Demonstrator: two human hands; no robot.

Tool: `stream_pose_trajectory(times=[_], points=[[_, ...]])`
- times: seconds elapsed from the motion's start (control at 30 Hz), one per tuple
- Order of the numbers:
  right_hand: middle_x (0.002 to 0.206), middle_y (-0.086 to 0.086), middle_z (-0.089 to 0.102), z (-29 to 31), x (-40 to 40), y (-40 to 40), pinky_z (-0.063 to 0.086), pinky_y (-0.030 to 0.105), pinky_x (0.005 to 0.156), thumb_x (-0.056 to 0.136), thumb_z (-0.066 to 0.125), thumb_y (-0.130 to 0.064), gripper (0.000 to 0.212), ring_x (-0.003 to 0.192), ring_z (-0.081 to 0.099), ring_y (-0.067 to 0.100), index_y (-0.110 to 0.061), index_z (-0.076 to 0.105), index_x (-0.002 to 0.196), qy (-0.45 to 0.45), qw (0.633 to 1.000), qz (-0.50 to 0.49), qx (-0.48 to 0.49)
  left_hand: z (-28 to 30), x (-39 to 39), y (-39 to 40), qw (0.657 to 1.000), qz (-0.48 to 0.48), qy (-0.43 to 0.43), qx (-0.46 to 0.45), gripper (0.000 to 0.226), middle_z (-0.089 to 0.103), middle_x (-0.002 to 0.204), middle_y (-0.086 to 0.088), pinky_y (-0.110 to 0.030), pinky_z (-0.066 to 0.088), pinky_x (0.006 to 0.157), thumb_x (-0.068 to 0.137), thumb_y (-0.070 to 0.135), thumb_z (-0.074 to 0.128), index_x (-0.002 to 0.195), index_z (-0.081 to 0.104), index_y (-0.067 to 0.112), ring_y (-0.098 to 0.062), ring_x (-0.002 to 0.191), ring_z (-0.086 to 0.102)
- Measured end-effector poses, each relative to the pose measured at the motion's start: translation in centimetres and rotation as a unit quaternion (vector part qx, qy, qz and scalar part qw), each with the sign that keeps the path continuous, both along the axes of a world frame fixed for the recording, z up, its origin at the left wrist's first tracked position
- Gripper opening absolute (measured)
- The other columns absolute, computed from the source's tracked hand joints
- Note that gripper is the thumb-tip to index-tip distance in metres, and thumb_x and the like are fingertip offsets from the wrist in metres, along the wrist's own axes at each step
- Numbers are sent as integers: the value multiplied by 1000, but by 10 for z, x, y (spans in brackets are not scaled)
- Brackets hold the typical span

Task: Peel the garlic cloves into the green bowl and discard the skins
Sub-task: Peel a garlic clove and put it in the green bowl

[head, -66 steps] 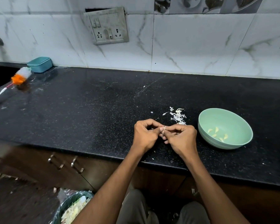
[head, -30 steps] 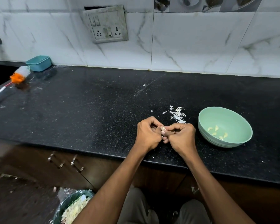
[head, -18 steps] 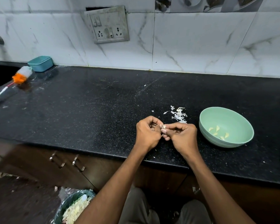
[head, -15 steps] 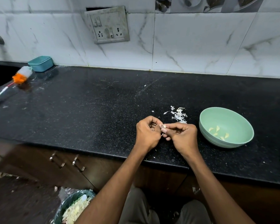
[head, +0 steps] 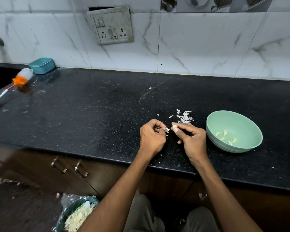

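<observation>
My right hand (head: 191, 139) pinches a small pale garlic clove (head: 174, 126) between thumb and forefinger, just above the black counter (head: 90, 114). My left hand (head: 151, 137), a finger's width to its left, pinches a scrap of white garlic skin (head: 167, 129). A pile of peeled skins (head: 184, 117) lies on the counter just behind my hands. The green bowl (head: 251, 143) stands to the right of my right hand and holds several peeled cloves (head: 225, 137).
A bin (head: 74, 215) full of skins stands on the floor below the counter's front edge, left of my legs. A teal box (head: 41, 65) and an orange-and-white brush (head: 22, 78) lie at the far left by the sink. Cabinet handles (head: 69, 167) sit under the counter.
My hands, pressed together on the clove before, have drawn slightly apart: the clove stays in the right hand and a piece of skin has come off in the left.
</observation>
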State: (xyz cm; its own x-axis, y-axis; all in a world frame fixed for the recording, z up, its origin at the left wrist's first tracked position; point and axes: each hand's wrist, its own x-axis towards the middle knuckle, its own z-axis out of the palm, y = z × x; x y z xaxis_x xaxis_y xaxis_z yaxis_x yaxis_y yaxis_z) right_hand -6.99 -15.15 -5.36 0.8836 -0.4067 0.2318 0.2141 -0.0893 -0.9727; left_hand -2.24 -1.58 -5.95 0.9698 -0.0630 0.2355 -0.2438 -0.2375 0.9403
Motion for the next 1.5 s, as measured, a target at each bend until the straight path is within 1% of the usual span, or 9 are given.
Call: stream_pose_trajectory(times=[0.17, 0.27, 0.5, 0.67, 0.87, 1.03, 1.17, 1.33, 1.5], points=[[97, 1, 75, -5, 3, -3, 49, 24, 66, 84, 80, 0, 20, 83, 68, 13, -13, 82, 98, -22, 1000, -1, -21, -1, 1, -1, 999, -42, -5, -10, 16, 73, 80, 1, -32, 61, 65, 85, -3, 68, 87, 70, 13, -12, 69, 68], [92, 2, 77, -5, 3, -1, 49, 16, 63, 82, 80, 4, 21, 79, 69, 10, -12, 82, 95, -27, 1000, 7, -12, 0, -2, 0, 996, -87, 6, -29, 16, 75, 85, -3, -39, 64, 67, 86, -5, 70, 91, 72, 10, -17, 73, 71], [87, -4, 79, -3, 2, 0, 51, 18, 53, 82, 81, 2, 23, 75, 72, 7, -20, 81, 90, -16, 1000, 2, 5, 4, -6, 2, 993, -86, 42, -66, 9, 77, 81, -9, -26, 58, 59, 86, -2, 76, 89, 77, 6, -15, 63, 69], [90, 7, 78, -5, 2, -3, 48, 23, 49, 88, 73, 5, 22, 75, 69, 13, -16, 82, 89, -22, 999, 37, -6, 6, -8, 1, 997, -47, 45, -51, 8, 74, 69, -3, -38, 60, 55, 84, 2, 80, 81, 78, 10, -14, 54, 65], [84, 4, 78, -6, 2, -3, 49, 25, 50, 88, 76, -2, 14, 72, 68, 11, -13, 83, 89, -9, 1000, 24, -18, 2, -5, 3, 998, -15, 41, -46, 15, 74, 67, 4, -45, 60, 56, 84, 2, 78, 77, 78, 15, -11, 55, 63], [74, 4, 76, -5, 1, -3, 47, 25, 49, 89, 73, 0, 18, 62, 62, 10, -14, 82, 82, 2, 999, 35, -23, 3, -6, 2, 999, -19, 28, -25, 26, 74, 68, -1, -40, 60, 55, 87, -2, 73, 74, 76, 21, -12, 54, 66], [72, 7, 75, -8, 2, -5, 46, 32, 51, 88, 74, -1, 11, 56, 59, 20, -8, 82, 85, 18, 999, 32, -23, 1, -6, 1, 999, -26, 21, 0, 31, 74, 70, 3, -40, 63, 59, 88, -7, 68, 75, 75, 20, -9, 56, 68], [67, 12, 73, -7, 2, -8, 43, 29, 47, 87, 74, 2, 12, 51, 53, 26, -7, 82, 83, 34, 998, 43, -8, -4, -5, 1, 999, -30, -9, 27, 24, 75, 74, -1, -44, 61, 57, 86, -10, 65, 79, 77, 10, -20, 61, 72], [65, 16, 72, -1, 0, -8, 46, 24, 44, 86, 72, 8, 23, 47, 54, 22, -11, 81, 76, 33, 998, 51, 3, -5, -5, 0, 998, -36, -33, 39, 22, 75, 77, -3, -43, 61, 59, 84, -12, 65, 80, 77, 6, -19, 63, 72]])
